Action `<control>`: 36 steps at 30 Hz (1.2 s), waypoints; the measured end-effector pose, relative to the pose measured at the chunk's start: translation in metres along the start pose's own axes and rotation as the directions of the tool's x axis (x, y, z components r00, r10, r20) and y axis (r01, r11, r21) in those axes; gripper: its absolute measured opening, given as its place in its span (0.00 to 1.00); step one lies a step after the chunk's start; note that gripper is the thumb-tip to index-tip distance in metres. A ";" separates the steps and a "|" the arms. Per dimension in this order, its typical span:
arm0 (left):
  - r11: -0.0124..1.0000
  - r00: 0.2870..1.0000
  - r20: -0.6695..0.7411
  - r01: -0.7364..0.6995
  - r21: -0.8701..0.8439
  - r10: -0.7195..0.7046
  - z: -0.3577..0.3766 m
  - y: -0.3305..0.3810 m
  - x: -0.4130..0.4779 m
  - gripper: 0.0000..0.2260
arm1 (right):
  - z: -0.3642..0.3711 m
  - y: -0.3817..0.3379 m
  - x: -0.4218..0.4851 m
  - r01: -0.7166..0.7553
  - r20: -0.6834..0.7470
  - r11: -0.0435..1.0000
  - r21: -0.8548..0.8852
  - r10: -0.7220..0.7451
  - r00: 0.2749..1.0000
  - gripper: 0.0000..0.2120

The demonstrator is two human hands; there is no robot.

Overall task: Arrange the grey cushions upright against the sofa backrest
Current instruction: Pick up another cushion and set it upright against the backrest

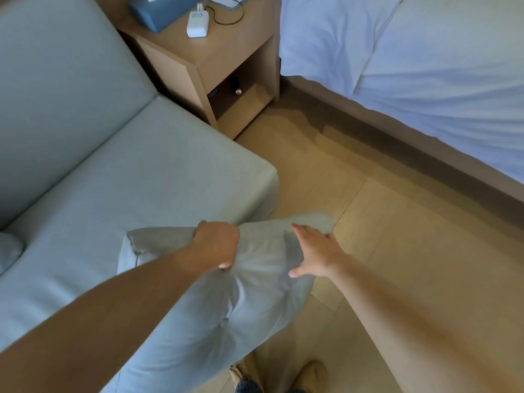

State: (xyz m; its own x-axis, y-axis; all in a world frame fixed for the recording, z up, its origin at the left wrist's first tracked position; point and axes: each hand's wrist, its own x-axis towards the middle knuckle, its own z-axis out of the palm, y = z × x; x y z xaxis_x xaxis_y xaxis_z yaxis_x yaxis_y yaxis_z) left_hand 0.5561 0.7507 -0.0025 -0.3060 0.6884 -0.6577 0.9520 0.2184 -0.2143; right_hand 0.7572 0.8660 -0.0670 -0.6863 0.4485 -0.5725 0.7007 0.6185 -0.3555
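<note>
A grey cushion (226, 302) with a button in its middle hangs in front of the sofa seat (127, 180), partly over the floor. My left hand (218, 245) is shut on its top edge. My right hand (314, 255) lies flat and open against the cushion's upper right side, fingers spread. The sofa backrest (56, 80) rises at the upper left. The corner of a second grey cushion (8, 251) shows at the left edge, lying on the seat.
A wooden bedside table (226, 61) stands beyond the sofa's end, holding a blue tissue box (161, 9) and a white charger (197, 24). A bed with white sheets (425, 66) fills the upper right. Tiled floor (368, 222) lies between; my shoes (283, 373) show below.
</note>
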 end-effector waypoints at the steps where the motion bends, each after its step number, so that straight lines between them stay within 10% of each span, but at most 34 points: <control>1: 0.999 0.998 -0.055 -0.017 0.031 0.019 0.008 0.005 -0.015 0.18 | -0.005 0.000 0.010 0.027 0.000 0.998 -0.051 -0.027 1.000 0.66; 11: 0.996 0.996 -0.062 -0.065 0.060 0.068 0.070 0.024 -0.083 0.15 | 0.052 0.011 0.062 0.330 0.519 0.926 -0.185 -0.193 0.833 0.77; 15: 0.999 0.996 -0.082 -0.028 -0.038 0.025 0.079 0.015 -0.088 0.12 | 0.051 0.006 0.051 0.321 0.459 0.937 -0.137 -0.227 0.859 0.69; 20: 0.994 0.993 -0.115 0.021 -0.108 -0.034 0.057 -0.007 -0.110 0.12 | 0.008 -0.020 0.031 0.259 0.319 0.963 -0.076 -0.223 0.921 0.35; 36: 0.770 0.807 -0.254 0.338 -0.541 -0.533 -0.149 -0.323 -0.306 0.29 | -0.395 -0.359 -0.032 0.551 0.087 0.713 -0.433 -0.576 0.813 0.26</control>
State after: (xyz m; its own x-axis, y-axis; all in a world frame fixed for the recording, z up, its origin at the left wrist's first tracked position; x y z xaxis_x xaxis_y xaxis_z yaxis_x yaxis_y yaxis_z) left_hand 0.3426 0.5719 0.3758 -0.7531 0.6152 -0.2331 0.6321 0.7749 0.0030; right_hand 0.4511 0.8845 0.3711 -0.9444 -0.0478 -0.3253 0.0368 0.9678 -0.2490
